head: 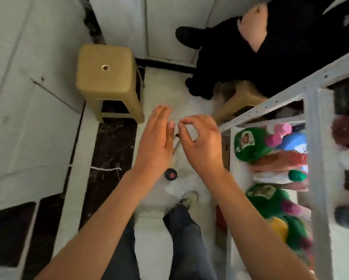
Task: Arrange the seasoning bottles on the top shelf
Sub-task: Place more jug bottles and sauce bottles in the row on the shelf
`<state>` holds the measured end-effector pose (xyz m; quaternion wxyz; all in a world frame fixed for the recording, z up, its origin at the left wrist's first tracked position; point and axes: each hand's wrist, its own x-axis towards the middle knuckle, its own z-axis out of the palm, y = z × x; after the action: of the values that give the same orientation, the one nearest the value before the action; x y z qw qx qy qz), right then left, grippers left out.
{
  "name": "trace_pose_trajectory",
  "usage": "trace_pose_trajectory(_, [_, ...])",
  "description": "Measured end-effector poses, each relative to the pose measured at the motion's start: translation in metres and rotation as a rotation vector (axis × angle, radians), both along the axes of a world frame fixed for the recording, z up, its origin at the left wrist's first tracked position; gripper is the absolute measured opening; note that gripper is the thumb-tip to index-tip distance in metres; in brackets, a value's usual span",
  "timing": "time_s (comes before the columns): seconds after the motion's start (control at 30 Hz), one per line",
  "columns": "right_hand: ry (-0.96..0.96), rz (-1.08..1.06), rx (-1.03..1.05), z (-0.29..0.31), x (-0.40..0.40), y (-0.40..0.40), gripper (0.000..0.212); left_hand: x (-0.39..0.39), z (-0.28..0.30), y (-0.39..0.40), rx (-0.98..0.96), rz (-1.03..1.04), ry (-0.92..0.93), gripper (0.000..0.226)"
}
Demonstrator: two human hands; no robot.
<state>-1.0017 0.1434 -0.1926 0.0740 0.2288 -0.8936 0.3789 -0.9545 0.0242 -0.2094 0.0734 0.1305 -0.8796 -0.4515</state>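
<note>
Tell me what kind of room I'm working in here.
Probably a small storeroom or shop corner, though the picture is blurred. A perforated metal shelf rack on the right holds packed goods with green lids, a plastic stool stands on the tiled floor, and both hands are empty.

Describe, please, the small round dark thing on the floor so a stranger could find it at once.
Start at the tan plastic stool and come down the pale floor strip toward the person's shoe. Just beyond the shoe, under the left hand's wrist, lies a small black disc with a red centre, the only round dark thing there.
</note>
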Motion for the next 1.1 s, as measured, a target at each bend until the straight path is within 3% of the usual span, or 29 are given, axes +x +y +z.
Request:
trace_pose_trajectory(0.2, [-0.265,0.046,0.096,-0.126,0.03,-0.053,0.008,0.041,-0.121,-0.047,0.044,0.191,-0.227,0.044])
trace_pose_trajectory(0.33, [-0.423,0.002,0.159,-0.205,0.046,-0.062,0.008,0.058,-0.203,-0.051,0.093,0.21,-0.314,0.043])
trace_pose_trajectory(0.6, [-0.704,-0.151,0.284,-0.376,0.064,-0.029,0.013,0.072,-0.385,-0.021,0.211,0.183,-0.519,0.034])
trace_pose_trajectory(0.7, [-0.796,-0.216,0.385,-0.442,0.07,-0.004,0.012,0.093,-0.46,-0.01,0.166,0.153,-0.639,0.032])
trace_pose_trajectory(0.83, [-0.851,-0.224,0.572,-0.524,0.081,0.018,0.035,0.118,-0.551,0.002,0.133,0.066,-0.839,0.031])
trace_pose_trajectory(0.93, [-0.941,-0.257,0.652,-0.576,0.086,0.025,0.053,0.127,-0.611,0.004,0.172,0.121,-0.938,0.034])
trace_pose_trajectory(1.1, [-1.091,-0.305,0.635,-0.637,0.088,0.035,0.058,0.143,-0.695,0.007,0.109,0.145,-1.114,0.051])
